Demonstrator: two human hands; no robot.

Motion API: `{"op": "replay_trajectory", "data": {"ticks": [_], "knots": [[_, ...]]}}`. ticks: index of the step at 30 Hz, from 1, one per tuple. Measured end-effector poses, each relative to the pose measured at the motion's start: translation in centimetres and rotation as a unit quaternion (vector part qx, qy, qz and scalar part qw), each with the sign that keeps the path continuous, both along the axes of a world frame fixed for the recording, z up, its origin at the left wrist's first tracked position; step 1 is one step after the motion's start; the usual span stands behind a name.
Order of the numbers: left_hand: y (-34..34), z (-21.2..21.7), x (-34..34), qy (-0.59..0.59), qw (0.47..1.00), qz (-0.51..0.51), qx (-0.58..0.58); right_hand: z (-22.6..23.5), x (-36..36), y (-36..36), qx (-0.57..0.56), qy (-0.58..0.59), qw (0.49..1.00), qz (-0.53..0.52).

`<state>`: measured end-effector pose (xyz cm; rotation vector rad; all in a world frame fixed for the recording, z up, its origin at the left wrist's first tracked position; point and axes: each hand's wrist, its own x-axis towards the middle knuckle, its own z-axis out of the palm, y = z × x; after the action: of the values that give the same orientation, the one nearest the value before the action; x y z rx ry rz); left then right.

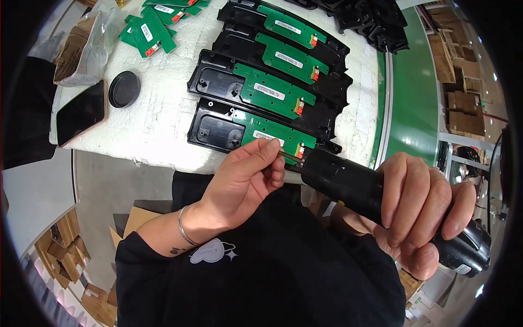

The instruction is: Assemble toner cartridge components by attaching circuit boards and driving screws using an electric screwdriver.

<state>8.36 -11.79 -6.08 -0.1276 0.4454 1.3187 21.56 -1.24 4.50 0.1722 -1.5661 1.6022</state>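
My right hand (419, 201) is wrapped around a black electric screwdriver (343, 182), which lies level and points left. From its nose a thin metal bit (291, 157) runs to my left hand (245, 182). The left thumb and forefinger pinch at the tip of that bit; whether a screw is there too is hidden. Just beyond my hands lies the nearest black plastic housing (218, 131), with a green circuit board (250, 120) on it. The board carries a white label and a red-orange connector (299, 150). My left fingers cover part of the label.
Several similar housings (212, 76) with boards lie in a row behind, on white foam padding (163, 109). Loose green boards (147, 32), a round black lid (124, 89), a phone (81, 113) and a plastic-lined box (84, 49) are at left. More black parts (370, 22) are piled at far right.
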Motion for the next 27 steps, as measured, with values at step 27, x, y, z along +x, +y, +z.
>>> {"op": "replay_trajectory", "data": {"ticks": [27], "knots": [[-1.0, -1.1, -1.4, 0.126, 0.989, -0.078, 0.010, -3.2, -6.6, 0.5, -0.070, -0.160, 0.973, -0.154]]}}
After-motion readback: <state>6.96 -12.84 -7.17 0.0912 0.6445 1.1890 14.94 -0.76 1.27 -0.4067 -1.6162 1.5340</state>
